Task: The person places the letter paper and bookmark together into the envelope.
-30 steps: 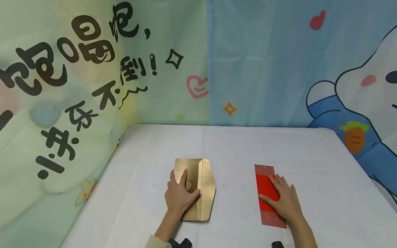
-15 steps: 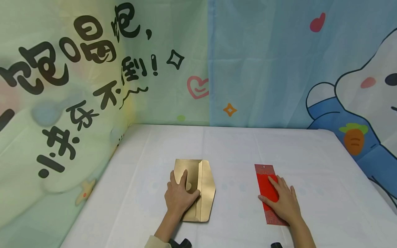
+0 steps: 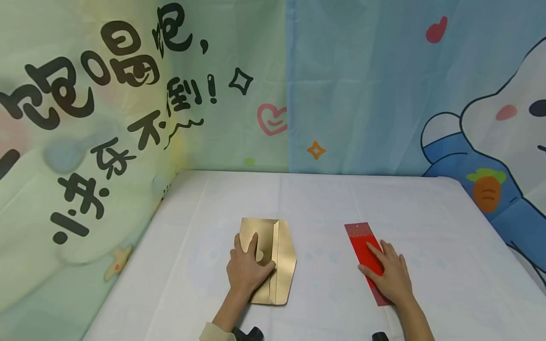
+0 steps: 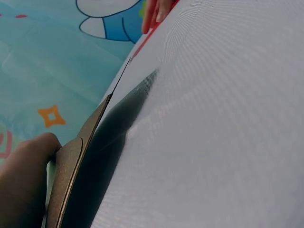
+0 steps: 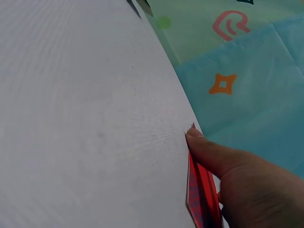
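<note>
A gold paper envelope [image 3: 283, 265] lies on the white table with its long flap folded out to the right. My left hand [image 3: 247, 270] rests on its left part, fingers spread and thumb stretched toward the flap crease. In the left wrist view, the thumb lies over the raised edge of the gold envelope [image 4: 66, 175]. A slim red envelope [image 3: 362, 239] lies tilted at the right, its top leaning left. My right hand [image 3: 392, 274] holds it across its width, thumb at the left edge. In the right wrist view, the thumb tip touches the edge of the red envelope [image 5: 202, 190].
White cloth covers the table [image 3: 315, 203], with bare cloth between the two envelopes. A printed fabric backdrop [image 3: 354, 85] stands at the back and left. Black wrist gear [image 3: 249, 334] shows at the front edge.
The red envelope has turned counterclockwise under my right hand, its top swinging left and its bottom end shifting in toward the wrist. My left hand and the gold envelope have stayed put.
</note>
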